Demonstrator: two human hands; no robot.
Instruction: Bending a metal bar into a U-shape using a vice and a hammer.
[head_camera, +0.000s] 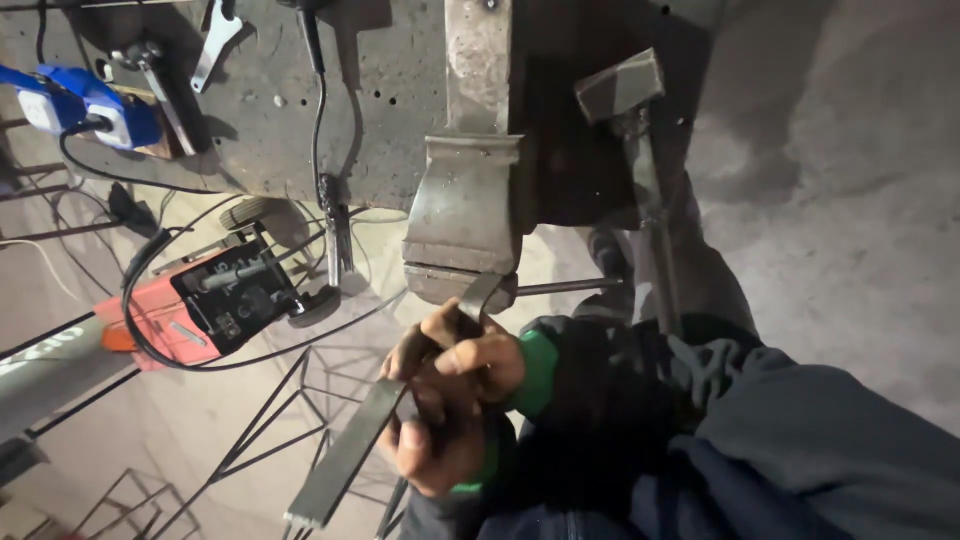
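A flat steel strip (372, 425) is held by both hands just below the bench vise (468, 215), which is bolted to the edge of the metal counter (270, 110). The strip's upper end is curved and rests against the underside of the vise jaws; whether it is clamped there cannot be told. The right hand (470, 360) is closed over the strip nearest the vise, thumb and forefinger pinching its bent part, and the left hand (435, 450) is wrapped round it further down, so both grips are pressed together on the steel. The free end hangs well below the vise, over a frame of thin bars (290, 400) on the floor. If the end is not truly caught in the jaws, it could spring out under force and the bare fingers could be struck or cut on the edge. A red welding machine (205, 305) and its cables (150, 270) lie left of the vise, where the swinging end might snag.
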